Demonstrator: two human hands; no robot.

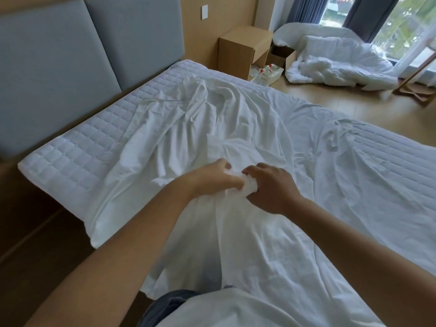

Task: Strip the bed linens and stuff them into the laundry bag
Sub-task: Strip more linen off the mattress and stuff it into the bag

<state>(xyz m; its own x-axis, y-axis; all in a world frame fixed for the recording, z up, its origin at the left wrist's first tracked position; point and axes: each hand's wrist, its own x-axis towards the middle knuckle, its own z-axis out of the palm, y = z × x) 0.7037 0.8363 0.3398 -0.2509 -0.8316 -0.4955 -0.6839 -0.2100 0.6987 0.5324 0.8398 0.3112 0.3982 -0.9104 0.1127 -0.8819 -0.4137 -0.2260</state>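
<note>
Fingers [223, 165] of the left hand [210, 179] are curled tight round a bunched wad of the white cotton bed sheet [212, 123]. The right hand [271, 187] grips the same wad from the opposite side, knuckles up, fingers curled into the cloth. The two hands are just beside each other. The sheet fans out from this grip, crumpled, across the middle of the bed and hangs off the near edge. The white quilted mattress pad [77, 142] lies bare along the head end and at far right. A grey padded headboard [59, 67] stands behind it. Beyond the bed are a light wooden bedside cabinet [238, 50] and a heap of white duvet [330, 60] on the wooden floor [318, 95].
</note>
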